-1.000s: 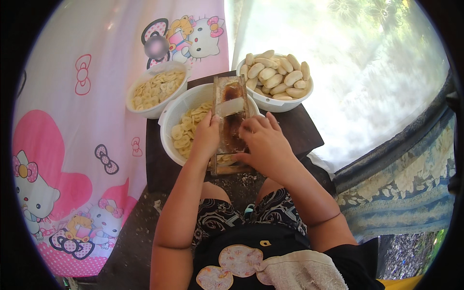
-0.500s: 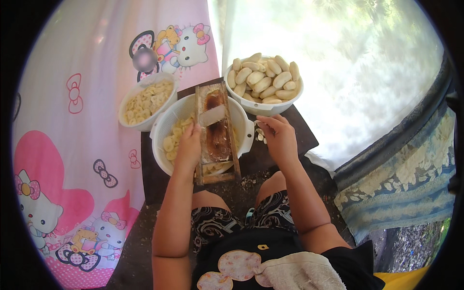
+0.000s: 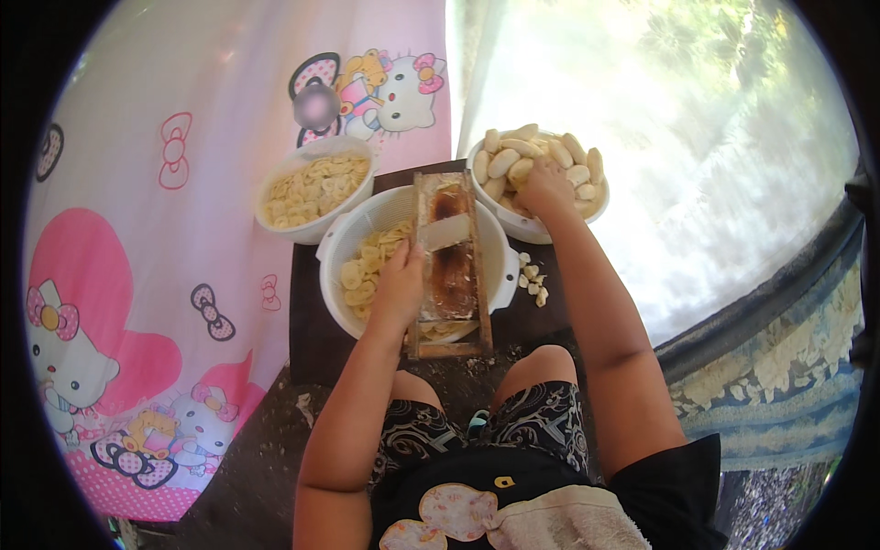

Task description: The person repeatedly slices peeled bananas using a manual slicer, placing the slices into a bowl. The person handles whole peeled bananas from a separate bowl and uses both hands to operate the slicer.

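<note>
My left hand (image 3: 401, 286) grips the left side rail of a wooden slicer board (image 3: 452, 302) with a slanted metal blade (image 3: 444, 233) across it. The board rests over a white colander basin (image 3: 498, 298), where pale banana slices (image 3: 360, 280) lie. At the far right, my right hand (image 3: 548, 192) reaches into a white bowl (image 3: 521, 228) heaped with peeled bananas (image 3: 575, 148). Its fingers curl round a peeled banana (image 3: 520, 171), their tips partly hidden.
Another white tub (image 3: 281, 228) of banana slices stands at the far left. Small banana end pieces (image 3: 532, 278) lie on the dark table (image 3: 310, 316) right of the basin. A pink patterned curtain (image 3: 183, 238) hangs at the left, a pale translucent sheet (image 3: 706, 211) at the right.
My right hand has moved from beside the basin's right handle, up and away into the bowl of peeled bananas. My left hand stays on the slicer board. The view has shifted slightly.
</note>
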Available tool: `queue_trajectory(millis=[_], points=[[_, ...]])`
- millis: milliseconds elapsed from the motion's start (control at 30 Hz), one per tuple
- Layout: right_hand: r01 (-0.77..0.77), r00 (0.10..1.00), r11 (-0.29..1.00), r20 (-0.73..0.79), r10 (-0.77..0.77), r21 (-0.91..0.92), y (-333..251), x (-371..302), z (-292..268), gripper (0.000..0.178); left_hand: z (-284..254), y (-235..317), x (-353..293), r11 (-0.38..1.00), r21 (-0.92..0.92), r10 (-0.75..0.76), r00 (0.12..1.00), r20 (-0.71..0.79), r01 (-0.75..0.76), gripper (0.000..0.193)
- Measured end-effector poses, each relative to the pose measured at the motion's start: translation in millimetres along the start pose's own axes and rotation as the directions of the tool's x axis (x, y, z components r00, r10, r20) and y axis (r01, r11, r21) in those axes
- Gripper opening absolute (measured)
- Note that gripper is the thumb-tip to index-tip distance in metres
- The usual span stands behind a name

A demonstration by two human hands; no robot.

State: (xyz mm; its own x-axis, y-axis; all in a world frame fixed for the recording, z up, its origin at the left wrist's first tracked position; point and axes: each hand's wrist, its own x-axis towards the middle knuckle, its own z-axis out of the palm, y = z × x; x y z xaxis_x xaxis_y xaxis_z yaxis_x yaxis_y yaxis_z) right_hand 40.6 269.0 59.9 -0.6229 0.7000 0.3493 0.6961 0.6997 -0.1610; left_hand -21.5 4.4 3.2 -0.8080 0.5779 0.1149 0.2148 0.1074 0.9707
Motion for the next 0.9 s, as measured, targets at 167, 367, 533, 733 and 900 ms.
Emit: queue_trajectory(millis=[167,367,533,733,900], points=[[0.040,0.998,0.999,-0.040,-0.039,0.026,10,16,19,0.049,2,5,-6,0.999,-0.045,0.003,1.000,-0.013,-0.004,0.047],[-0.002,0.999,0.797,-0.036,0.030,0.604,45,5,-10,0.039,2,14,-9,0.998,-0.057,-0.018,1.000,0.012,0.019,0.047],[-0.285,0.958,-0.175,0.285,-0.025,0.942,38,-30,-32,0.036,1,16,-9,0.998,-0.065,-0.026,0.999,0.022,0.027,0.051],[-0.381,0.914,-0.354,0.291,-0.282,0.854,-8,-66,-43,0.038,3,8,-7,0.996,-0.089,0.011,1.000,0.015,-0.010,0.047],[-0.047,0.934,0.081,0.073,-0.351,0.996,-28,-83,-54,0.058,1,8,-6,0.994,-0.105,-0.008,0.999,0.050,0.013,0.047]])
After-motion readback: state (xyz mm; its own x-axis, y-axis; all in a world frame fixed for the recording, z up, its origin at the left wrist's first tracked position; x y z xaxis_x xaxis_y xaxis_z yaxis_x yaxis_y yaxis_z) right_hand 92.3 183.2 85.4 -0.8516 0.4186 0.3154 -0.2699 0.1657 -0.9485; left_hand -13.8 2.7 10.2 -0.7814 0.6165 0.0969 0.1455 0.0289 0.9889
